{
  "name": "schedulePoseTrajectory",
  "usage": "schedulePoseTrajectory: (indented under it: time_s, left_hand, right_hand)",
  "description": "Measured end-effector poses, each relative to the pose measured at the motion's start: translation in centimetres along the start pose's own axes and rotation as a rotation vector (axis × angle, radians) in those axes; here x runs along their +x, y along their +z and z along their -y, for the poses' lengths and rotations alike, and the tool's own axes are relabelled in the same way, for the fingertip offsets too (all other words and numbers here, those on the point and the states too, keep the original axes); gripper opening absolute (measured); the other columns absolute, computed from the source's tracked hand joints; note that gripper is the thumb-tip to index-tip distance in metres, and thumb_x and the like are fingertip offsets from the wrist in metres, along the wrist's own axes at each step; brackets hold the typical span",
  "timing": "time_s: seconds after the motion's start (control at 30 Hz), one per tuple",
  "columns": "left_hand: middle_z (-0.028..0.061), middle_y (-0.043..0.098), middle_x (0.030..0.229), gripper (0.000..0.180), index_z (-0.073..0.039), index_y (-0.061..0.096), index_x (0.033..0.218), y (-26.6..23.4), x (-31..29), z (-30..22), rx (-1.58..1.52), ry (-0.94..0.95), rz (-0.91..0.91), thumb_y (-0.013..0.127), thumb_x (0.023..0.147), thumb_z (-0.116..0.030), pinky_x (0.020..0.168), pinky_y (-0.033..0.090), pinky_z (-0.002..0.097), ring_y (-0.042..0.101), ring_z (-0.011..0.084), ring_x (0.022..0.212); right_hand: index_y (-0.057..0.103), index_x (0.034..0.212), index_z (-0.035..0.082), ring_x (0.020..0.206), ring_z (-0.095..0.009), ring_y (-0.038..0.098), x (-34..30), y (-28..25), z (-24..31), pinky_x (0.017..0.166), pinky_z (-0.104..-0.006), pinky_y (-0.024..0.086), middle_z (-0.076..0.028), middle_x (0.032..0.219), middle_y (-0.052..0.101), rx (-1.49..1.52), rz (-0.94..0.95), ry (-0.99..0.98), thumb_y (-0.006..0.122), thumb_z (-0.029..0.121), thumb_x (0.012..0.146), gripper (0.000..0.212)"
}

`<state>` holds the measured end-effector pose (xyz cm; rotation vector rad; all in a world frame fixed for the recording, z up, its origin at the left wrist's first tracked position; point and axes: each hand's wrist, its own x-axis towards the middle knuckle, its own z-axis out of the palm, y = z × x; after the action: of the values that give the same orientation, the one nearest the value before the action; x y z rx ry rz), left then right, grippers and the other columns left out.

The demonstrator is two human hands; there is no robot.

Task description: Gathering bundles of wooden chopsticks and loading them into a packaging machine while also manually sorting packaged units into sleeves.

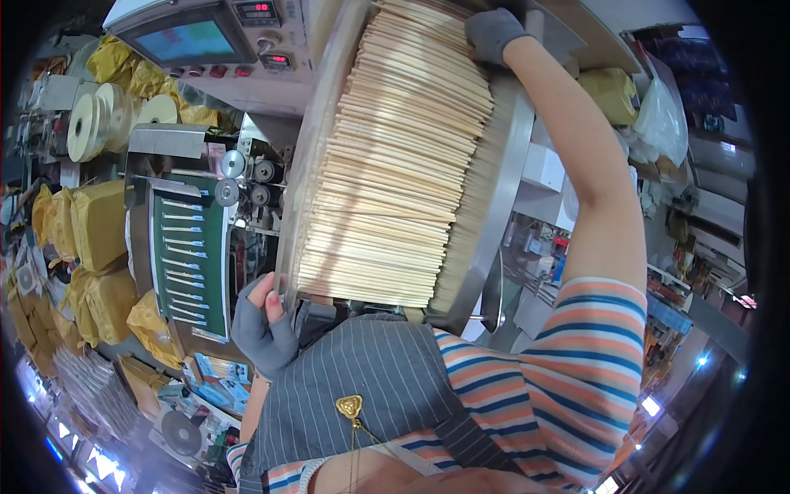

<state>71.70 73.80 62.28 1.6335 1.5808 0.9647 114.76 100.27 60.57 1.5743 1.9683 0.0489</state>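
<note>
A long metal-sided tray [499, 177] lies before me, packed with thin pale wooden sticks [391, 156] stacked crosswise. My right hand [495, 37], in a dark grey glove, reaches to the far right end of the stack and rests by the stick ends; its fingers are mostly hidden. At the tray's near left corner is my left hand [267, 325], in a grey glove with bare fingertips. Its fingers are curled in beside the clear side panel [290, 247], and whatever they hold, if anything, cannot be made out.
Left of the tray, a green conveyor belt [216, 272] carries a row of small wrapped sticks. A control box with a screen [185, 43] stands at the far left, above metal rollers [233, 165]. Yellow sacks [100, 226] and white film reels [85, 128] lie farther left.
</note>
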Motion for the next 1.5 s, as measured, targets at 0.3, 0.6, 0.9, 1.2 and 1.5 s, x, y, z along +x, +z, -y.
schedulePoseTrajectory:
  time_s: [0.3, 0.6, 0.9, 1.2, 1.5]
  left_hand:
    - [0.0167, 0.066, 0.098, 0.022, 0.005, 0.063, 0.108, 0.1, 0.1, 0.0, -0.012, 0.022, -0.018, 0.051, 0.09, -0.002, 0.075, 0.05, 0.0299, 0.064, 0.0245, 0.084]
    - [0.0158, 0.066, 0.095, 0.021, 0.005, 0.063, 0.107, -0.2, -0.6, 0.0, -0.052, 0.003, -0.043, 0.05, 0.09, 0.001, 0.073, 0.048, 0.0286, 0.063, 0.022, 0.082]
    - [0.0125, 0.066, 0.096, 0.022, 0.003, 0.062, 0.11, -0.4, 1.5, -1.0, 0.056, 0.241, -0.044, 0.055, 0.091, -0.005, 0.076, 0.048, 0.0289, 0.062, 0.02, 0.086]
    - [0.0149, 0.07, 0.095, 0.031, 0.006, 0.064, 0.109, -2.5, 2.4, -9.7, -0.72, -0.046, 0.152, 0.057, 0.095, -0.021, 0.07, 0.054, 0.0218, 0.068, 0.0144, 0.081]
    - [0.018, 0.068, 0.096, 0.034, 0.007, 0.059, 0.109, -2.8, 1.3, -4.7, -1.036, -0.327, 0.08, 0.054, 0.097, -0.024, 0.07, 0.057, 0.0283, 0.069, 0.0215, 0.082]
  right_hand:
    - [0.07, 0.098, 0.006, 0.095, -0.033, 0.066, 0.0, 0.8, -0.7, 0.079, -0.0397, 0.054, -0.016, 0.102, 0.068, 0.076, -0.025, 0.005, 0.06, 0.015, 0.078, 0.024]
    - [0.072, 0.083, 0.007, 0.083, -0.029, 0.069, -5.5, -1.6, -1.4, 0.072, -0.0394, 0.052, -0.012, 0.085, 0.071, 0.232, -0.767, -0.35, 0.064, 0.024, 0.08, 0.019]
    - [0.069, 0.095, 0.002, 0.085, -0.036, 0.066, -18.2, -12.5, 4.5, 0.08, -0.0406, 0.052, -0.018, 0.087, 0.069, 0.858, -0.081, -0.134, 0.053, 0.029, 0.088, 0.032]
    - [0.063, 0.091, -0.002, 0.067, -0.007, 0.062, -24.5, -12.2, 16.0, 0.064, -0.022, 0.052, -0.002, 0.076, 0.065, 1.364, 0.071, -0.652, 0.064, 0.017, 0.089, 0.018]
    - [0.066, 0.084, 0.007, 0.078, -0.032, 0.064, -18.1, -1.5, 10.3, 0.069, -0.0394, 0.048, -0.015, 0.081, 0.066, 0.33, -0.177, -0.078, 0.056, 0.014, 0.08, 0.014]
